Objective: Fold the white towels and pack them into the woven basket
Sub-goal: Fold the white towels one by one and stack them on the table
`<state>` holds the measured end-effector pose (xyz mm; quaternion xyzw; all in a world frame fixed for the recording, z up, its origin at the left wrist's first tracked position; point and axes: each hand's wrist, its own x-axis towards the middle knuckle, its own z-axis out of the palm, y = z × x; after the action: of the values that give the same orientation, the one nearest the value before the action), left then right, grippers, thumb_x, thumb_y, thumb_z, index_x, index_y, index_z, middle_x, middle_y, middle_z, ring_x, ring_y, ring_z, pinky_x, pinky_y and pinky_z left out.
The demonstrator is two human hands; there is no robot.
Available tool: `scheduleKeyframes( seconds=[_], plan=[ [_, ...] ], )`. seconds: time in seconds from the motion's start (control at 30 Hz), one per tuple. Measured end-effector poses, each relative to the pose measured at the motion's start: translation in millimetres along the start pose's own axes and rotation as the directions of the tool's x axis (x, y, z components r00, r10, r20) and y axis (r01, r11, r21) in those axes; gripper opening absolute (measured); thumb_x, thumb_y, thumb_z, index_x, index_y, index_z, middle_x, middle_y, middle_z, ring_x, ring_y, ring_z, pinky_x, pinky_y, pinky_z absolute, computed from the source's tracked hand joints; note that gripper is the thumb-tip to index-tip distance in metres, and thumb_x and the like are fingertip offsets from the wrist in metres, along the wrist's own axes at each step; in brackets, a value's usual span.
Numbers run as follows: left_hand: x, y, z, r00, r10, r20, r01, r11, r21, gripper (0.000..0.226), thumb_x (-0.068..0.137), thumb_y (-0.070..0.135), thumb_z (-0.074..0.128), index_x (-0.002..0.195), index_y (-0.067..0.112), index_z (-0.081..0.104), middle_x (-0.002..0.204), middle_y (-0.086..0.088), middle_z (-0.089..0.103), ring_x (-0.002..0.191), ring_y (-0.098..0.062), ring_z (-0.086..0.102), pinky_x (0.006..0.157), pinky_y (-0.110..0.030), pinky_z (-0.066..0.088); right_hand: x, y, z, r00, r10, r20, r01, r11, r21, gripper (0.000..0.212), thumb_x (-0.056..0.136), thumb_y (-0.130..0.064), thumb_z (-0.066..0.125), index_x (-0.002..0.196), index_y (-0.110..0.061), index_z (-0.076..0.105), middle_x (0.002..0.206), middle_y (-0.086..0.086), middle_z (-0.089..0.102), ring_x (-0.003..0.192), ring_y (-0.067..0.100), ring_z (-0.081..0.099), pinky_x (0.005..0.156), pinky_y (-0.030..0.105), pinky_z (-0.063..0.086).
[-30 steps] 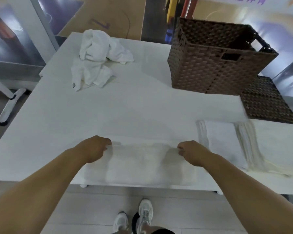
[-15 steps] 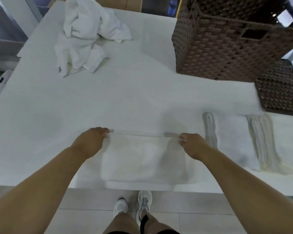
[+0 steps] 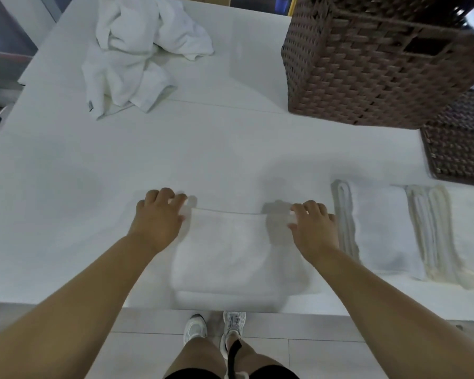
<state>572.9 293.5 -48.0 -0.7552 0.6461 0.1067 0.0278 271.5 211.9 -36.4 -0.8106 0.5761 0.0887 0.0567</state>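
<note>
1. The white table fills most of the frame; its near edge runs across the bottom, above the floor tiles and two shoes, and a broad bare stretch lies in the middle, between the towels and the basket.
2. One woven basket stands at the upper right, its near wall facing the person, with a handle slot near the rim; its inside is cut off by the frame edge.
3. One flat woven lid lies just beside it at the right edge.
4. One crumpled heap of white towels sits at the upper left, well apart from the basket.
5. One towel being folded lies at the lower centre, reaching the table's near edge, its long axis running left to right.
6. Two folded towels lie side by side at the lower right, layered edges showing.
7. The left hand pinches the towel's far left corner; its grip is narrow.
8. The right hand pinches the far right corner likewise.
</note>
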Motion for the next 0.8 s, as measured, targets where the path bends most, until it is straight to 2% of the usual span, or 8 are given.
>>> scheduleKeyframes(
  seconds=[0.13,0.23,0.3,0.37,0.43,0.57,0.67,0.8],
  plan=[
    [-7,18,10,0.942,0.286,-0.175,-0.297,0.954,-0.038,0.05,0.064,0.011,0.083,0.11,0.018,0.066,0.115,-0.009,0.063,0.105,-0.033,0.053,0.09,-0.052,0.044,-30,-20,4,0.975,-0.175,-0.14,0.185,0.981,0.06,0.031,0.062,-0.02,0.085,0.088,-0.015,0.069,0.088,0.003,0.063,0.079,0.028,0.063,0.063,0.04,0.05],
    [-9,27,19,0.908,0.414,-0.07,-0.418,0.907,-0.049,0.049,0.066,0.002,0.079,0.11,0.02,0.069,0.121,-0.006,0.064,0.11,-0.031,0.06,0.093,-0.049,0.045,-49,-32,12,0.965,-0.26,0.028,0.257,0.963,0.081,0.025,0.069,-0.027,0.081,0.09,-0.017,0.071,0.095,0.001,0.065,0.083,0.025,0.066,0.068,0.04,0.05],
    [-12,28,21,0.926,0.377,-0.001,-0.375,0.922,-0.1,0.044,0.082,0.004,0.065,0.121,0.023,0.063,0.135,-0.001,0.054,0.126,-0.026,0.05,0.104,-0.044,0.036,-54,-35,15,0.953,-0.253,0.169,0.235,0.965,0.119,0.032,0.088,-0.032,0.061,0.116,-0.018,0.064,0.126,-0.001,0.056,0.114,0.025,0.056,0.092,0.045,0.042],
    [-11,27,22,0.95,0.307,0.055,-0.299,0.948,-0.11,0.045,0.094,0.011,0.046,0.134,0.031,0.05,0.148,0.008,0.037,0.137,-0.017,0.034,0.111,-0.036,0.025,-52,-33,16,0.933,-0.243,0.265,0.214,0.968,0.133,0.043,0.097,-0.035,0.044,0.137,-0.02,0.046,0.147,-0.005,0.035,0.136,0.018,0.032,0.109,0.042,0.024],
    [-10,28,16,0.964,0.244,0.105,-0.239,0.969,-0.058,0.044,0.098,0.017,0.037,0.136,0.037,0.044,0.149,0.014,0.033,0.134,-0.013,0.034,0.106,-0.032,0.027,-45,-33,11,0.919,-0.251,0.303,0.23,0.968,0.104,0.048,0.099,-0.036,0.038,0.144,-0.02,0.032,0.153,-0.008,0.02,0.144,0.014,0.013,0.113,0.047,0.014],
    [-10,30,5,0.977,0.189,0.103,-0.183,0.981,-0.064,0.037,0.099,0.025,0.034,0.129,0.039,0.051,0.132,0.014,0.049,0.114,-0.014,0.05,0.086,-0.028,0.036,-16,-29,8,0.891,-0.234,0.389,0.236,0.971,0.041,0.054,0.102,-0.028,0.03,0.151,-0.027,0.008,0.157,-0.019,-0.006,0.146,0.019,-0.015,0.11,0.064,-0.001],
    [-8,35,2,0.974,0.173,0.147,-0.159,0.982,-0.099,0.034,0.099,0.027,0.034,0.122,0.033,0.058,0.118,0.007,0.058,0.103,-0.018,0.057,0.081,-0.029,0.04,9,-26,7,0.911,-0.217,0.351,0.238,0.971,-0.016,0.058,0.101,-0.016,0.029,0.15,-0.036,0.006,0.157,-0.016,-0.013,0.144,0.025,-0.02,0.111,0.061,-0.005],
    [-9,46,1,0.971,0.118,0.21,-0.062,0.966,-0.252,0.027,0.098,0.03,0.04,0.114,0.027,0.062,0.101,0.003,0.067,0.089,-0.02,0.061,0.075,-0.03,0.049,26,-19,1,0.96,-0.171,0.223,0.175,0.984,0.0,0.05,0.1,-0.017,0.035,0.146,-0.036,0.025,0.159,-0.003,-0.003,0.146,0.027,-0.009,0.117,0.047,0.006]
  ],
)
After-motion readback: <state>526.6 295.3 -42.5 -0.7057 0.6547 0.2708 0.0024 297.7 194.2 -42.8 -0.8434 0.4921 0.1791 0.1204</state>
